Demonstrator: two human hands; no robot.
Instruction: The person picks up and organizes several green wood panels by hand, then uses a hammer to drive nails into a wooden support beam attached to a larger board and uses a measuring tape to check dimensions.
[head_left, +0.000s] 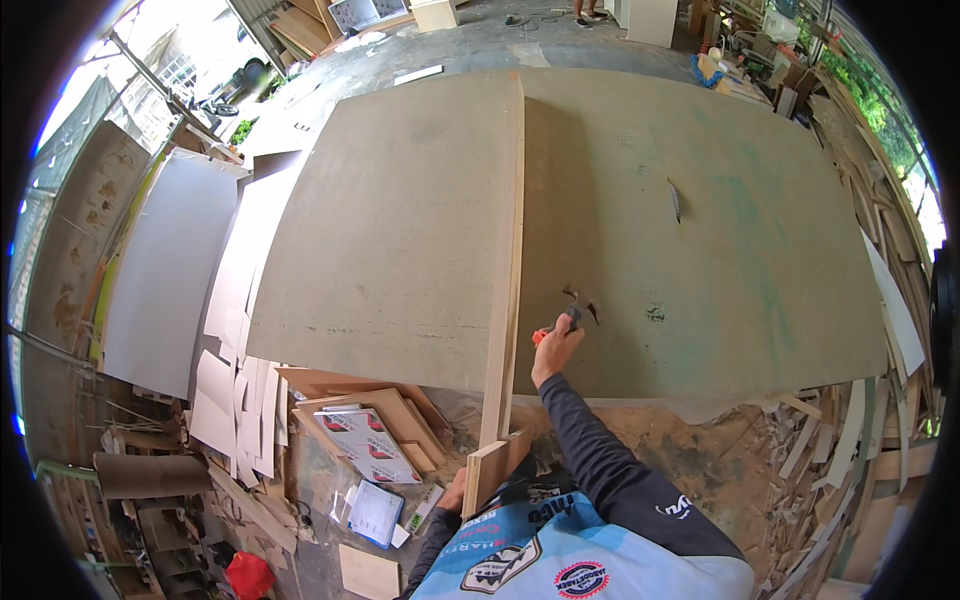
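A large brown board (700, 240) lies flat in front of me, with a second sheet (390, 220) on its left half. A long wooden strip (510, 250) stands on edge along the seam and runs toward me. My right hand (556, 350) is on the board beside the strip, shut on a claw hammer (578, 304) with an orange grip. My left hand (456, 494) is low by my chest, holding the near end of the strip (490, 470). A small dark blade-like tool (675, 200) lies farther out on the board.
White and pale panels (170, 270) lean at the left. Offcuts, a printed carton (358, 442) and papers litter the floor below the board. Wooden scraps (800, 450) pile up at the right. A person's feet (588, 18) stand far back.
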